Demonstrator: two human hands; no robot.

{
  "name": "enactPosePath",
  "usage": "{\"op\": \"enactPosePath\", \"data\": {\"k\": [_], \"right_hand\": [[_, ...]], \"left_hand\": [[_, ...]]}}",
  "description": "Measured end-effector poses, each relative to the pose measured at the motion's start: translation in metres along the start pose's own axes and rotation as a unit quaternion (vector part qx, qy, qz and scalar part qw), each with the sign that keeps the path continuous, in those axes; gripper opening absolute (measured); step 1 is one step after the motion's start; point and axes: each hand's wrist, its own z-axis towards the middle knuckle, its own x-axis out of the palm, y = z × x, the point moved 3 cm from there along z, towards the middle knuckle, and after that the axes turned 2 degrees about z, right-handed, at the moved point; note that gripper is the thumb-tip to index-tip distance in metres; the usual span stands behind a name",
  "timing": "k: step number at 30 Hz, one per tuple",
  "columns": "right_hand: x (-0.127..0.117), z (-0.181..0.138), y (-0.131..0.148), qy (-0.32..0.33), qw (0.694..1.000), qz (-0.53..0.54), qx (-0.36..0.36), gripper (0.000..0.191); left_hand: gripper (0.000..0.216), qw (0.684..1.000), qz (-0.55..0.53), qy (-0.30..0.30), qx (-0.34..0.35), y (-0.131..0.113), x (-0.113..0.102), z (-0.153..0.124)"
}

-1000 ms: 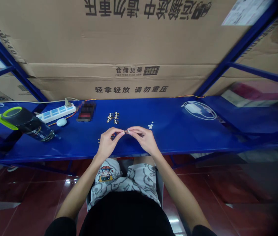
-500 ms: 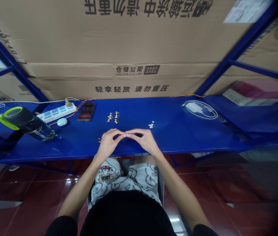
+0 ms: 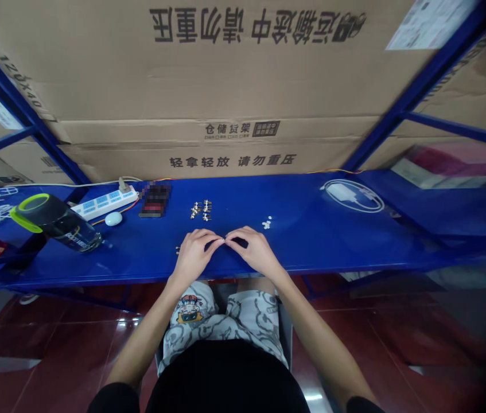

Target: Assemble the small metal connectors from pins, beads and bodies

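My left hand (image 3: pixel 194 253) and my right hand (image 3: pixel 252 248) meet over the blue shelf (image 3: pixel 303 241), fingertips pinched together on one tiny part (image 3: pixel 224 240) between them. The part is too small to name. A cluster of small metal-and-white parts (image 3: pixel 200 210) lies just beyond my hands. A few small white pieces (image 3: pixel 265 222) lie to the right of my right hand. One more small piece (image 3: pixel 178 249) sits by my left wrist.
A dark bottle with a green rim (image 3: pixel 53 221) lies on its side at the left. Behind it are a white power strip (image 3: pixel 104 202), a small white oval object (image 3: pixel 113 218) and a dark box (image 3: pixel 155 199). A bagged white charger (image 3: pixel 352 194) lies far right. Cardboard boxes (image 3: pixel 234 86) stand behind.
Both hands have sunk slightly toward the shelf and stayed pinched together on the tiny part. The camera view has shifted a little.
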Motion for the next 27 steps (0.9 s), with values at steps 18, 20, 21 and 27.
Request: {"op": "enactPosePath", "data": {"k": [18,20,21,27], "right_hand": [[0.001,-0.003,-0.018,0.058,0.974,-0.217,-0.012,0.042],[0.004,-0.004,-0.021,0.066,0.971,-0.227,-0.016,0.044],[0.005,-0.003,-0.021,0.067,0.971,-0.228,-0.017,0.044],[0.004,-0.002,-0.020,0.067,0.972,-0.224,-0.016,0.043]], "left_hand": [[0.036,0.976,0.213,0.036,0.008,0.002,0.008,-0.004],[0.035,0.977,0.209,0.042,0.017,0.003,0.005,-0.003],[0.035,0.977,0.206,0.045,0.021,0.004,0.005,-0.003],[0.036,0.977,0.208,0.044,0.027,0.007,0.005,-0.004]]}}
